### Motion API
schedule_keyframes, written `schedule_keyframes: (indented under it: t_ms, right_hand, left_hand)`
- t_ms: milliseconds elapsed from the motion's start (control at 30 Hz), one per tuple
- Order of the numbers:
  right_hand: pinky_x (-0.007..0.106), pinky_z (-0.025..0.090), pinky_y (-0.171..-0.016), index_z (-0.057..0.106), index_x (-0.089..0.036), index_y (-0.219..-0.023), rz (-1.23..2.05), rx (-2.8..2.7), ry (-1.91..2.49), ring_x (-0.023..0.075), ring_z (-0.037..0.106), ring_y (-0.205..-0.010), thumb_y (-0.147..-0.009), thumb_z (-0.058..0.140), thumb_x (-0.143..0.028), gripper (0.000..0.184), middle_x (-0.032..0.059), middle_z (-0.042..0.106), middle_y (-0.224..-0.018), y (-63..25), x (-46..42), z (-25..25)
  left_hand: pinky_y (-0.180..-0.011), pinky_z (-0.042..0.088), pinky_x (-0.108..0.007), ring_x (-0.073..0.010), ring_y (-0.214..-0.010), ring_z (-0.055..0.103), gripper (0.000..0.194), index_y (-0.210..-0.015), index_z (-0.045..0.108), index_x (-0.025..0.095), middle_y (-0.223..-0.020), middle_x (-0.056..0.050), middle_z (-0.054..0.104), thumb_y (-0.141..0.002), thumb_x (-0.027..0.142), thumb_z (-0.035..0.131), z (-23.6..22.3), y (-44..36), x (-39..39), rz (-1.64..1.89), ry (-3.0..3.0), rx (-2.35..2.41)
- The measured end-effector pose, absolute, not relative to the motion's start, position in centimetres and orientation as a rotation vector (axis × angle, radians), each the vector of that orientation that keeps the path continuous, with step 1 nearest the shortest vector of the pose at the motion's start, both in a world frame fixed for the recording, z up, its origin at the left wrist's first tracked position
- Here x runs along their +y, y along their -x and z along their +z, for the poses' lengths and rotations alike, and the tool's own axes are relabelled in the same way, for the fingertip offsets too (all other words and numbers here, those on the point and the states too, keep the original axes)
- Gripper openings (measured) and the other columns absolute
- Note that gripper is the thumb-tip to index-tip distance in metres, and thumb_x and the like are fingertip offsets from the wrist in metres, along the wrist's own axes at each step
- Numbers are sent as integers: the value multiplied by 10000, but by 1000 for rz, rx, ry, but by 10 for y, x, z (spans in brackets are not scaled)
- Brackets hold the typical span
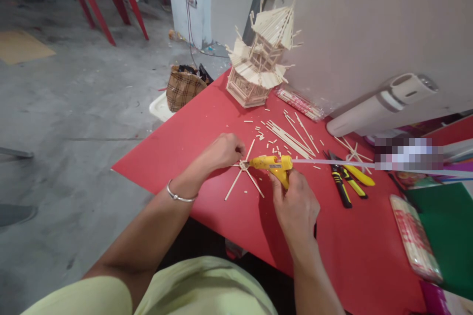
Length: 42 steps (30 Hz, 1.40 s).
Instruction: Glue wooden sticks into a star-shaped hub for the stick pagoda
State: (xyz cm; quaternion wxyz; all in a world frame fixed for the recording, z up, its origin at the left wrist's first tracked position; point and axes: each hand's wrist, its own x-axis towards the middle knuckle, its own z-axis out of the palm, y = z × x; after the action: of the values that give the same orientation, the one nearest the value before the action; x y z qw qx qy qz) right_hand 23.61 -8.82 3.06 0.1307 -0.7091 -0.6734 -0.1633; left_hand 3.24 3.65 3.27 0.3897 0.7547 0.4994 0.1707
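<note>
My right hand [297, 202] grips a yellow hot glue gun [273, 162] by its handle, and a long translucent glue stick [332, 161] runs out of its back. The gun's nozzle is at the hub of a star-shaped frame of thin wooden sticks [254, 185] lying on the red table. My left hand [223, 151] is closed just left of that hub, fingertips pressed together; whatever they pinch is hidden. Short cut stick pieces [260, 136] and longer wooden sticks [290, 139] lie beyond the gun.
A wooden-stick pagoda model [254, 71] stands at the far corner of the red table [354, 256]. Pliers [342, 187] with black-yellow handles lie right of my right hand, beside another stick star [354, 152]. Packs of sticks [416, 238] and a white tube [362, 113] are farther right.
</note>
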Motion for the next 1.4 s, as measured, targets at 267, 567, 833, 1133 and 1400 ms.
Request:
schedule_keyframes:
  t_ms: [267,567,833,1133,1400]
  right_hand:
    - [298,313,-603,579,-183,-1058,-486,-1955,2055,193,571,-707,-1029,353,-561,442,57,650,-859,-235,-88,30]
    - [299,318,-603,581,-177,-1077,-476,-1959,2030,194,568,-698,-1026,355,-555,443,68,657,-869,-235,-87,30]
    - [300,325,-613,581,-181,-1057,-470,-1970,2016,206,590,-728,-1029,345,-569,455,74,666,-881,-236,-88,29]
    - [294,324,-610,581,-184,-1057,-437,-1967,2018,199,582,-727,-1022,356,-578,455,70,661,-883,-236,-88,29]
    - [296,322,-612,588,-184,-1041,-457,-1956,2024,198,577,-719,-1024,349,-575,459,69,653,-867,-237,-88,29]
  left_hand:
    - [-571,369,-237,-118,-556,537,219,-731,761,147,-565,-2,653,-665,98,558,36,-33,36,438,-1912,1278]
    - [-563,351,-240,-112,-556,533,192,-716,760,149,-588,-4,669,-677,123,575,36,-33,37,433,-1945,1272]
    - [-572,363,-247,-118,-556,544,195,-722,770,157,-591,-2,671,-683,112,585,33,-33,37,440,-1937,1253]
    - [-581,384,-238,-109,-533,536,226,-727,771,154,-552,5,650,-683,64,569,32,-33,36,455,-1913,1252]
    - [-575,379,-236,-104,-527,530,202,-713,763,146,-552,8,643,-686,65,580,33,-33,36,464,-1918,1239]
